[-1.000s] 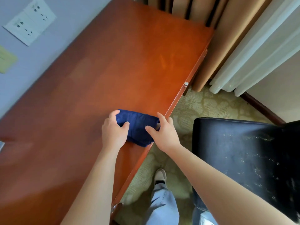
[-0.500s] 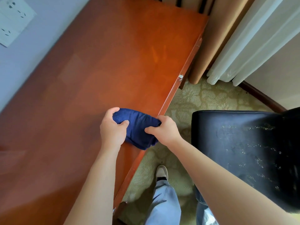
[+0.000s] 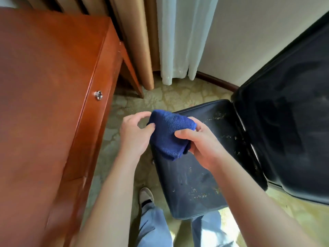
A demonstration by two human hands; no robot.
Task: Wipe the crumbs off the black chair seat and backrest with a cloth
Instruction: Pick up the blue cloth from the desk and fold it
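Observation:
A folded dark blue cloth (image 3: 170,132) hangs in the air above the front left corner of the black chair seat (image 3: 192,182). My right hand (image 3: 201,145) grips its right side, thumb on top. My left hand (image 3: 135,134) pinches its left edge between thumb and fingers. Pale crumbs lie scattered on the seat, mostly near the back edge and the near right part. The black backrest (image 3: 288,122) stands at the right, with a few specks along its lower edge.
A reddish wooden desk (image 3: 44,104) with a metal drawer knob (image 3: 98,95) fills the left. Beige and white curtains (image 3: 169,41) hang behind. Patterned carpet, my shoe (image 3: 146,195) and my jeans-clad legs are below.
Both hands lifted the cloth off the desk and carried it right, over the chair seat. The view swung right, so the chair sits more central.

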